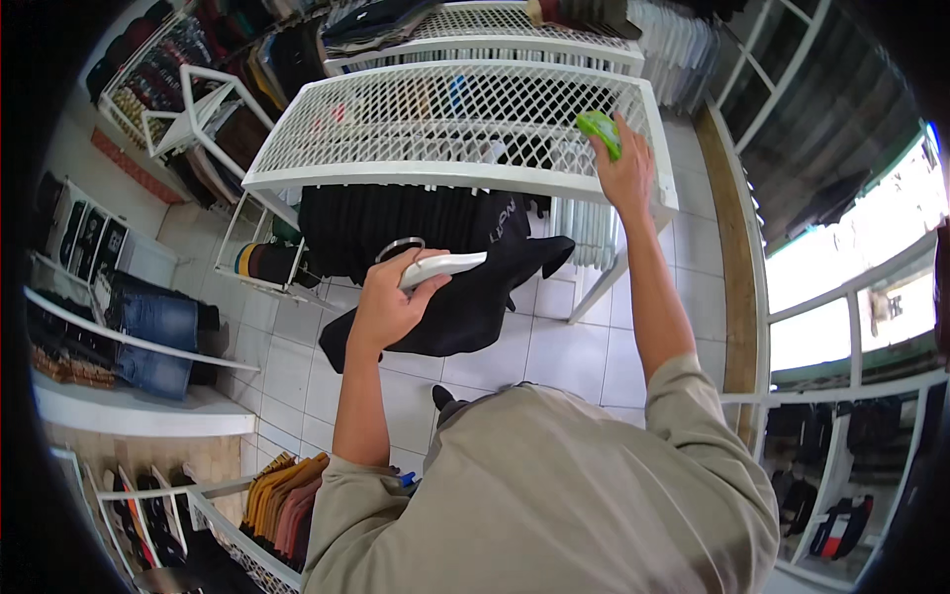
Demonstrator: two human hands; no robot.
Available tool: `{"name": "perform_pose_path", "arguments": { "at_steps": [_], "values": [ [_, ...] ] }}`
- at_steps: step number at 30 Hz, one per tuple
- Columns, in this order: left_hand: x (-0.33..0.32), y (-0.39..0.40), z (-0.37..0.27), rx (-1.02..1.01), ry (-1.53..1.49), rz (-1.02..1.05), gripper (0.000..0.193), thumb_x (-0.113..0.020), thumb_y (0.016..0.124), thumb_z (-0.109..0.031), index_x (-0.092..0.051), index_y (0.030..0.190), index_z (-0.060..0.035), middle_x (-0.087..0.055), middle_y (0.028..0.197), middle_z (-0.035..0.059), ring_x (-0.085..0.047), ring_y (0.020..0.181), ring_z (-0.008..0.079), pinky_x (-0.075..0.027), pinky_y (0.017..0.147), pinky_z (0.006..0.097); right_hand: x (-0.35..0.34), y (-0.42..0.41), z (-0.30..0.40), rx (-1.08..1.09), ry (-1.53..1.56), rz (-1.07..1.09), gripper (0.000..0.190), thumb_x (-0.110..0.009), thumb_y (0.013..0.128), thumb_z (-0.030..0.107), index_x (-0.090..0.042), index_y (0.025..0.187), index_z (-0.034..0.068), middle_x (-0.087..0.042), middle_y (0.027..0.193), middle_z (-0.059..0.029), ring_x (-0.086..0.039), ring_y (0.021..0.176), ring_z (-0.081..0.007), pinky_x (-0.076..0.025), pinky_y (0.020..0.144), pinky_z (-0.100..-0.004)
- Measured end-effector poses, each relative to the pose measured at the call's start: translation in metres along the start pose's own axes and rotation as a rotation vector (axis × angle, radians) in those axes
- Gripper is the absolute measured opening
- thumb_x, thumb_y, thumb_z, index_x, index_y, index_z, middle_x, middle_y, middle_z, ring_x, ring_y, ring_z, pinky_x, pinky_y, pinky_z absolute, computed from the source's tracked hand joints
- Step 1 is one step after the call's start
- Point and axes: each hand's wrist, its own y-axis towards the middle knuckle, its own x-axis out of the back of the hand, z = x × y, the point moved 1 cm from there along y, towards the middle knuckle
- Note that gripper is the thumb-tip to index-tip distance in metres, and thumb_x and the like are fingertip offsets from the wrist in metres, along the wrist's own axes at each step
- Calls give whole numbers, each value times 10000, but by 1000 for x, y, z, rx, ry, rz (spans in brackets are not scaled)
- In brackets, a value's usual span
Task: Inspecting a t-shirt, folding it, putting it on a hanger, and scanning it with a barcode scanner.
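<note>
My right hand (628, 167) grips a bright green wiping cloth or sponge (600, 132) near the right end of a white metal mesh rack top (445, 122). Nearer to me, my left hand (393, 304) is closed around a smooth white object (449, 266), probably plastic. What it is exactly cannot be told, as my fingers cover part of it. A curved metal ring or hook (401, 245) shows just behind those fingers. Below and beyond the left hand, a black garment (460, 319) spreads out from a row of black clothes (393, 219) hanging under the rack.
Another mesh rack (512, 26) stands behind, with folded clothes (378, 26) on top. Jeans (157, 334) hang at the left. Mustard and pink garments (286, 497) hang at lower left. Glazed window frames (846, 334) line the right side. White tiles (564, 356) cover the floor.
</note>
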Motion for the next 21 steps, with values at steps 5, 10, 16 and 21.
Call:
{"name": "perform_pose_path", "arguments": {
  "at_steps": [5, 10, 16, 21],
  "values": [
    [-32, 23, 40, 48, -201, 161, 188, -763, 900, -54, -718, 1074, 4, -765, 902, 92, -698, 808, 126, -537, 731, 294, -20, -3, -30, -75, -73, 97, 572, -747, 888, 395, -631, 1371, 112, -665, 1148, -168, -604, 1070, -384, -465, 946, -476],
    [-43, 34, 48, 59, -311, 281, 149, -767, 896, -49, -730, 1036, -14, -751, 872, 60, -652, 800, 92, -523, 748, 275, 30, -34, 22, -112, -163, 101, 632, -730, 903, 428, -562, 1451, 162, -613, 1292, -156, -537, 1253, -372, -401, 1035, -534],
    [-48, 44, 60, -17, -457, 499, 146, -787, 893, -51, -735, 1023, -12, -734, 879, 25, -651, 826, 76, -522, 768, 254, 129, -127, 104, -292, 312, 641, 404, -794, 849, 396, -753, 1041, 43, -726, 920, -180, -704, 872, -336, -539, 784, -427],
    [-65, 42, 73, -85, -523, 650, 165, -797, 895, -77, -730, 1029, -6, -748, 889, 29, -660, 828, 72, -524, 758, 250, 167, -179, 128, -473, -11, 754, 337, -837, 772, 313, -730, 890, 17, -708, 835, -166, -685, 846, -350, -516, 745, -446]
  ]
}}
